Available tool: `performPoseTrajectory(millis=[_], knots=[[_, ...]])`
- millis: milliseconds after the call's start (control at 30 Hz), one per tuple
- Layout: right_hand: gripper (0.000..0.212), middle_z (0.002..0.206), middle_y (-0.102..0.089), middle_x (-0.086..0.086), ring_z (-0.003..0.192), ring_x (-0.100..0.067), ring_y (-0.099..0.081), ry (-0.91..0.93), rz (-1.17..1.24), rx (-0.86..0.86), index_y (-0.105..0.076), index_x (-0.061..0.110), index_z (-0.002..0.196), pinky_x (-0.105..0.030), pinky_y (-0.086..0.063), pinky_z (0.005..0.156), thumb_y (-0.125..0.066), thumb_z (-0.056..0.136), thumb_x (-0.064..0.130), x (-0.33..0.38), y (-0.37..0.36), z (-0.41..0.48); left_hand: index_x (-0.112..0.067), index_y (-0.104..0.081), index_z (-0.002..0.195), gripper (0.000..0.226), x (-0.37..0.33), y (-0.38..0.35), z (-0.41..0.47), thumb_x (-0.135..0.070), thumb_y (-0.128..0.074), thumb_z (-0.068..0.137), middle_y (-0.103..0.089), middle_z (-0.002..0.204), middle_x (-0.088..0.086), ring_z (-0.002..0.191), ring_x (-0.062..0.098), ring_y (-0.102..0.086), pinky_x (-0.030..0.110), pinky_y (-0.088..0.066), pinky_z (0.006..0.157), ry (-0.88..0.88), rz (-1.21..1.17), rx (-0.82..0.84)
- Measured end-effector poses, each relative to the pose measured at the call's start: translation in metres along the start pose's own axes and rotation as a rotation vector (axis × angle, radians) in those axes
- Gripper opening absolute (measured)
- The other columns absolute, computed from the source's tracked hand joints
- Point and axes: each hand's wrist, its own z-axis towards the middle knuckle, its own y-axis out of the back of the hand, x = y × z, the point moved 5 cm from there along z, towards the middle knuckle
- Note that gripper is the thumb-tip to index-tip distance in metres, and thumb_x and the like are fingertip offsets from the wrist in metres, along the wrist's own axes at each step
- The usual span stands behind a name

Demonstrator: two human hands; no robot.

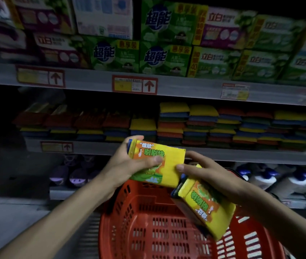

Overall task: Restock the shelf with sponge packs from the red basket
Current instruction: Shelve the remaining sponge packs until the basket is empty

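The left hand [129,163] grips a flat yellow sponge pack with orange and green print [169,163] just above the red plastic basket with slotted walls [148,221]. The right hand [212,174] holds a second yellow sponge pack [204,206], tilted over the basket, and its thumb touches the first pack. The basket floor that shows is bare, so I judge these may be the last packs. Neither is yet on the grey metal shelf [223,154]. The stacks of coloured sponges [195,124] reach near the upper shelf board [185,90], but the low stack in the middle [142,128] leaves open room on top. The shelf's front edge is just ahead of the hands.
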Motion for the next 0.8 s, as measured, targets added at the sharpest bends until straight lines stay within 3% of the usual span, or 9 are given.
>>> performPoseTrajectory(millis=[133, 267, 333, 433, 600, 700, 800], knots=[[0.065, 0.112, -0.076, -0.002, 0.092, -0.025, -0.077, -0.041, -0.056, 0.044, -0.052, 0.036, 0.136, -0.033, -0.062, 0.079, -0.073, 0.077, 0.055, -0.003, -0.001, -0.006, -0.032, -0.054, 0.13, 0.093, 0.005, -0.002, -0.005, -0.041, -0.095, 0.047, -0.077, 0.106, -0.001, 0.096, 0.017, -0.075, 0.03, -0.059, 0.079, 0.025, -0.002, 0.033], [0.061, 0.107, -0.078, 0.0, 0.089, -0.019, -0.078, -0.041, -0.121, 0.015, -0.055, 0.036, 0.134, -0.029, -0.06, 0.076, -0.075, 0.081, 0.061, 0.003, 0.009, -0.011, -0.02, -0.058, 0.12, 0.075, 0.001, -0.003, -0.005, -0.025, -0.096, 0.056, -0.078, 0.093, 0.003, 0.082, 0.018, -0.076, 0.024, -0.058, 0.064, 0.007, -0.049, -0.042], [0.061, 0.108, -0.078, 0.001, 0.09, -0.018, -0.078, -0.023, -0.153, -0.026, -0.056, 0.038, 0.136, -0.032, -0.06, 0.08, -0.071, 0.081, 0.061, 0.006, 0.017, -0.013, -0.018, -0.058, 0.119, 0.073, -0.001, 0.0, -0.003, -0.024, -0.095, 0.056, -0.078, 0.093, 0.006, 0.08, 0.019, -0.076, 0.025, -0.059, 0.064, -0.005, -0.042, -0.059], [0.063, 0.117, -0.072, -0.001, 0.094, -0.017, -0.076, -0.015, -0.235, -0.057, -0.048, 0.045, 0.142, -0.037, -0.062, 0.087, -0.071, 0.086, 0.06, 0.004, 0.026, -0.014, -0.015, -0.056, 0.118, 0.074, -0.003, 0.002, -0.002, -0.023, -0.096, 0.057, -0.077, 0.091, 0.005, 0.078, 0.017, -0.076, 0.025, -0.059, 0.064, -0.029, -0.005, -0.068], [0.068, 0.139, -0.057, 0.007, 0.114, -0.009, -0.063, 0.062, -0.59, -0.075, -0.031, 0.053, 0.151, -0.039, -0.06, 0.092, -0.068, 0.094, 0.046, 0.01, 0.025, -0.015, -0.013, -0.053, 0.115, 0.055, -0.002, 0.003, 0.002, -0.011, -0.088, 0.072, -0.073, 0.083, 0.001, 0.072, 0.013, -0.073, 0.023, -0.058, 0.062, -0.104, 0.118, -0.1], [0.081, 0.141, -0.056, 0.009, 0.116, -0.008, -0.061, 0.091, -0.636, -0.052, -0.029, 0.056, 0.151, -0.037, -0.06, 0.093, -0.075, 0.085, 0.053, 0.014, 0.019, -0.013, -0.017, -0.052, 0.112, 0.063, 0.0, 0.003, 0.004, -0.022, -0.092, 0.064, -0.074, 0.081, -0.003, 0.075, 0.013, -0.074, 0.026, -0.057, 0.066, -0.128, 0.154, -0.076], [0.087, 0.127, -0.06, 0.012, 0.1, -0.01, -0.072, 0.053, -0.482, -0.039, -0.032, 0.058, 0.148, -0.035, -0.062, 0.088, -0.078, 0.074, 0.065, 0.016, 0.016, -0.01, -0.017, -0.051, 0.113, 0.061, -0.002, -0.002, 0.003, -0.027, -0.083, 0.062, -0.072, 0.078, -0.004, 0.072, 0.012, -0.073, 0.025, -0.056, 0.063, -0.131, 0.156, -0.021]])
